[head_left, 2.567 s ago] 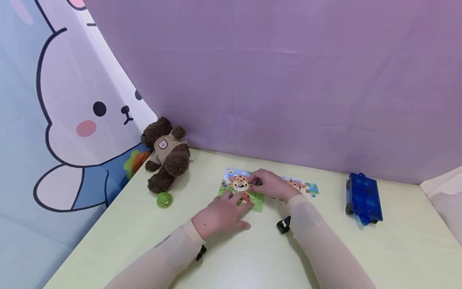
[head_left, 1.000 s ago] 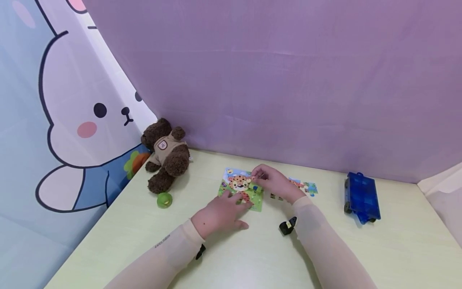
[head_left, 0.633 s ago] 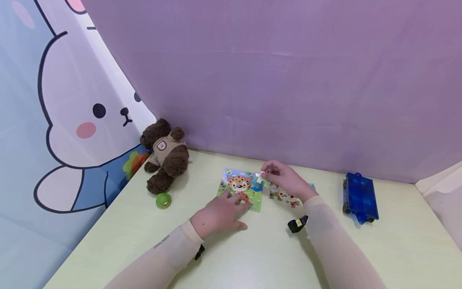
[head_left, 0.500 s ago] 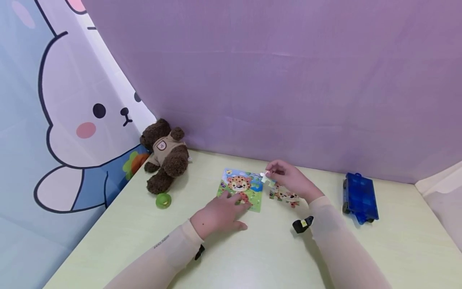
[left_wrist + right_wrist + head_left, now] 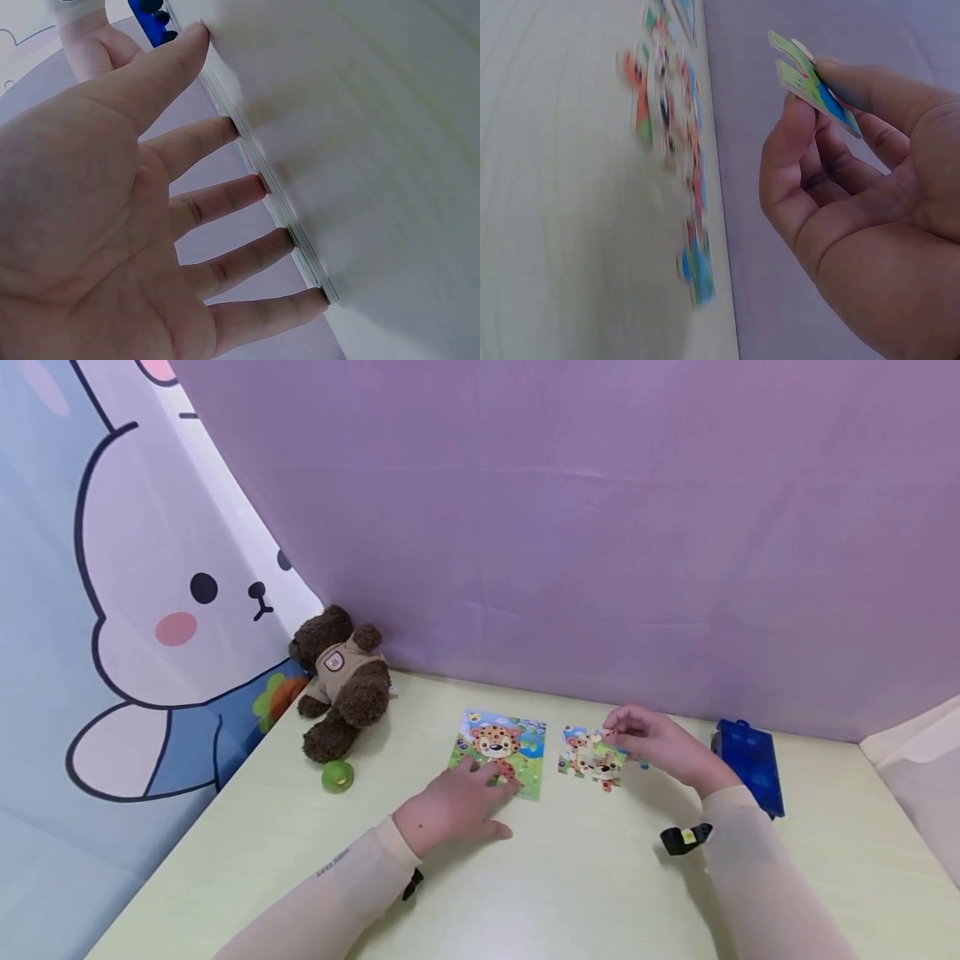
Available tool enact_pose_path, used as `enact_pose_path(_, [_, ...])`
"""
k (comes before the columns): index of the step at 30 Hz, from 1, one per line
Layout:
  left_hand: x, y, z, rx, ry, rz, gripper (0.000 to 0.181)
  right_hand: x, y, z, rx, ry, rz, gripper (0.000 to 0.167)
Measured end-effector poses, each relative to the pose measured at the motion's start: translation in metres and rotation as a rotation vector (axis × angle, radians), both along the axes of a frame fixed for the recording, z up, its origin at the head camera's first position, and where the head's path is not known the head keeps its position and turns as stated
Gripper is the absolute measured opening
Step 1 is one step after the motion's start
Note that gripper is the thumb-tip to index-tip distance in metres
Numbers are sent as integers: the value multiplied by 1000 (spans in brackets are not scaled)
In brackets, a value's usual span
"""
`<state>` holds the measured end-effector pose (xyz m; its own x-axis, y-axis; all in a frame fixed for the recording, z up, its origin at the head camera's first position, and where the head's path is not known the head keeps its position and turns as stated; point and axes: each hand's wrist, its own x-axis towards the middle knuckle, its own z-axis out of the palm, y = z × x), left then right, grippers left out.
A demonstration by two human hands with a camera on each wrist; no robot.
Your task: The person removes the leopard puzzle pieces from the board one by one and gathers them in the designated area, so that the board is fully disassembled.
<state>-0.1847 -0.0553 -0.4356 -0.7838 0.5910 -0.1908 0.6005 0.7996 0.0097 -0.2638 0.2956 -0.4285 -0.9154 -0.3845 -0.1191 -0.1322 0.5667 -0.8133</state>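
Note:
A square leopard picture card (image 5: 528, 760) lies on the table. My left hand (image 5: 453, 802) rests on its lower part with fingers spread; in the left wrist view the fingertips of the left hand (image 5: 172, 217) touch the card's edge. To the right lie several joined puzzle pieces (image 5: 581, 760) with leopard faces. Above their right side, my right hand (image 5: 663, 747) pinches one puzzle piece. In the right wrist view that green and blue piece (image 5: 817, 90) is between thumb and forefinger of the right hand (image 5: 870, 202), clear of the puzzle pieces (image 5: 694, 262) on the table.
A blue toy cart (image 5: 753, 764) stands at the right, partly behind my right hand. A brown teddy bear (image 5: 348, 681) and a small green toy (image 5: 337, 776) are at the left. A purple cloth (image 5: 525, 527) hangs along the table's back edge.
My right hand has moved right from the card to over the puzzle pieces, with the piece lifted in its pinch. My left hand has stayed on the card.

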Motion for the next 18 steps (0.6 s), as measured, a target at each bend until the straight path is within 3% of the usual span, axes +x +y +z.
enact_pose_path(9, [-1,-1,0,3,-6,10,76,9,33,0,14,-77,49,33])
enact_pose_path(18, [0,0,1,-9,-6,12,75,12,42,-11,98,-107,61,28])
